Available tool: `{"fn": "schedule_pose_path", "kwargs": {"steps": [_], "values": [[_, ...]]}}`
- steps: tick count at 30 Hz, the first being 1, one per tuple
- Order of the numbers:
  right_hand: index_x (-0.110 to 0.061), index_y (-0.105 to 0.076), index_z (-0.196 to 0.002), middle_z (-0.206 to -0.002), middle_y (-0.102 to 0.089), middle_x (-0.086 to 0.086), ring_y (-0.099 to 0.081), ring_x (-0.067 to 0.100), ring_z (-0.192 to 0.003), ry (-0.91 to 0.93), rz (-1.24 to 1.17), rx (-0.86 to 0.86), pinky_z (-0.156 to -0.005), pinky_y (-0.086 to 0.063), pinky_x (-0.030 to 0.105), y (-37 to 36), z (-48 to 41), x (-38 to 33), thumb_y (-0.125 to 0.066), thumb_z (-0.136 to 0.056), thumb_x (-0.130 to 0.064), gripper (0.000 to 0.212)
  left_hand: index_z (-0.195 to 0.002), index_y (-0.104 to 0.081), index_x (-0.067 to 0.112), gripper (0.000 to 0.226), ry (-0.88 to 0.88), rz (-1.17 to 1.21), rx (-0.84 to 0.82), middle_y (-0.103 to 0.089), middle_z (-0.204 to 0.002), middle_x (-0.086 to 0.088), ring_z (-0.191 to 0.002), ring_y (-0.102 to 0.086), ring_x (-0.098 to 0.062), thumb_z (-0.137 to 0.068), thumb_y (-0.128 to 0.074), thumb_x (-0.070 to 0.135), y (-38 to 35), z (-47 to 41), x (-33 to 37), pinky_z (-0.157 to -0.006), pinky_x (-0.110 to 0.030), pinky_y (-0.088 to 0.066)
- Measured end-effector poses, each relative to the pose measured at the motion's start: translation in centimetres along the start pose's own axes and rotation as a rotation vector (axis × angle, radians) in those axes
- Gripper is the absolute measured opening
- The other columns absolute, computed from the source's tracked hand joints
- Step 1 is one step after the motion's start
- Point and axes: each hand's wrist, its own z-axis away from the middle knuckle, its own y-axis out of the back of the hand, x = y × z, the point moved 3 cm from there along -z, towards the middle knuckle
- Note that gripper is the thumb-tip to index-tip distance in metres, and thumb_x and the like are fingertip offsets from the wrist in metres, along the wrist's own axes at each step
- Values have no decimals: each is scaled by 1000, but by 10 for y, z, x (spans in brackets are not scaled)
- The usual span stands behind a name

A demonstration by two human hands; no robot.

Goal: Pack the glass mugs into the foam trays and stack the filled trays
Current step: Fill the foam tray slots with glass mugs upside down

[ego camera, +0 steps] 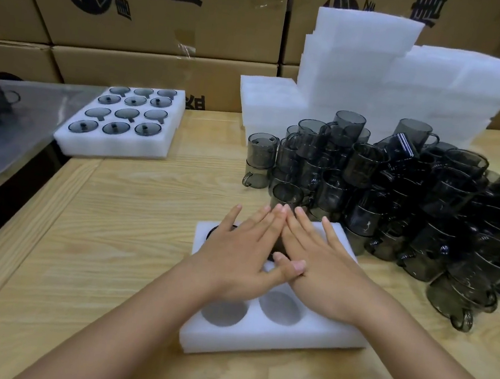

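Two bare forearms come in from 6 o'clock. Their hands lie flat, palms down, on the far half of a white foam tray (270, 344) just below the middle of the view. The left hand (234, 252) and the right hand (325, 272) have straight, spread fingers that grip nothing. Their fingertips meet at the tray's 12 o'clock edge, and the thumbs cross in the middle.

Two round holes (279, 308) at the tray's near edge are empty. A dark rim shows in a hole by the left hand's little finger. What the palms cover cannot be told.

A big heap of smoky glass mugs (398, 204) lies from 1 to 3 o'clock of this tray, some stacked two high and some tipped on their sides. The nearest mugs touch the tray's far edge.

A tall stack of foam sheets (380, 89) rises behind the heap at 1 o'clock.

A filled tray (112, 148) sits well apart at 10 o'clock, with twelve mugs sunk into three columns of four.

All this rests on a pale wooden table (112, 219). A metal counter (20, 129) adjoins the table at 9 o'clock and bears a few more dark mugs.

Printed cardboard boxes (167, 28) wall the back from 10 to 2 o'clock.
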Motion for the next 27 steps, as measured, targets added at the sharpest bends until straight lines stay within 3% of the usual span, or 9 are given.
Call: {"fn": "schedule_pose_path", "kwargs": {"steps": [2,4,7,9,14,17,21,24,27], "values": [[-19,12,-150,-156,19,-8,29,5,-138,30,17,37,-115,16,32,4,1,-2,-16,-99,-41,62,-149,17,23,95,1,19,-10,16,-158,14,-142,18,1,-71,12,77,0,-2,-1,-118,-40,11],[-12,-22,-149,-157,-16,1,-3,16,-146,75,-95,179,-118,-7,35,20,4,-5,-28,-99,-35,56,-150,14,29,88,-4,130,-11,6,-160,13,-144,10,1,-76,10,77,3,-2,-4,-119,-38,6],[-7,-67,-111,-119,-65,9,-58,30,-110,39,-187,721,-92,-43,45,68,14,12,-49,-87,-21,33,-151,-6,36,78,38,469,143,-30,-154,10,-140,-26,-8,-86,-20,76,16,-4,-16,-115,-37,-21],[-6,-65,-111,-112,-66,11,-57,34,-102,-101,-47,897,-87,-42,45,94,15,35,-52,-87,-22,31,-147,-30,33,67,134,587,281,-46,-143,8,-130,-43,-10,-89,-39,65,27,-7,-32,-106,-35,-36],[-6,-54,-128,-137,-47,13,-36,36,-124,-383,192,577,-98,-29,45,106,-9,72,-51,-93,-34,44,-136,-46,34,51,266,767,115,-56,-123,11,-114,-51,-6,-89,-51,54,31,-20,-55,-93,-26,-39],[-3,-60,-116,-128,-53,13,-41,35,-119,-342,173,565,-94,-34,43,102,-17,76,-53,-93,-26,33,-128,-53,35,45,257,682,12,-64,-116,10,-113,-56,-7,-87,-56,53,21,-25,-53,-99,-28,-40],[-3,-61,-95,-102,-60,14,-49,33,-106,-327,54,535,-88,-40,40,107,-22,80,-56,-91,-16,15,-102,-67,38,26,272,590,21,-68,-104,10,-99,-60,-5,-85,-58,56,17,-28,-55,-86,-23,-44],[-4,-59,-92,-134,-49,14,-32,31,-134,-225,30,515,-109,-24,35,112,-15,70,-58,-91,-14,11,-87,-72,32,24,252,595,49,-71,-93,10,-93,-63,-10,-85,-60,53,17,-29,-57,-84,-28,-47],[-9,-54,-79,-141,-45,14,-34,22,-136,-73,-109,553,-102,-21,21,113,7,45,-63,-86,-13,12,-79,-72,28,28,248,587,62,-71,-85,5,-82,-62,-12,-85,-60,52,17,-30,-58,-77,-29,-48]]}}
